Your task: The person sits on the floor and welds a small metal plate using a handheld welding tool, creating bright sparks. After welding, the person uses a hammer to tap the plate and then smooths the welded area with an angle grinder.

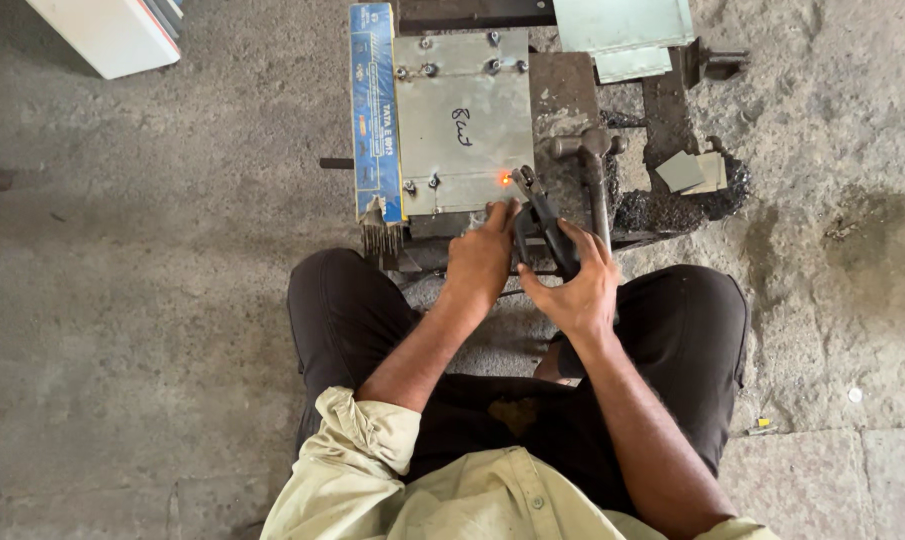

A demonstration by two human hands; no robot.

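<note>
Grey concrete floor [142,300] carries the whole set-up, with the person squatting on it, knees apart, so that the work lies between them. Landmark: the galvanised sheet-metal plate [462,120], laid flat on a low dark iron block [562,90] that serves as a firm bed. Along the plate's left edge lies a blue carton of welding rods [375,110], rod ends protruding at its near end, within easy reach. Right of the plate rests a hammer [594,165], head away from the person and handle toward them. At the plate's near right corner a small orange glow [504,179] marks the working point. The left hand [480,260] presses flat on the plate's near edge, apparently steadying it; it grips nothing. The right hand [577,285] grasps a dark electrode holder [540,215], its tip directed at the glow.
</note>
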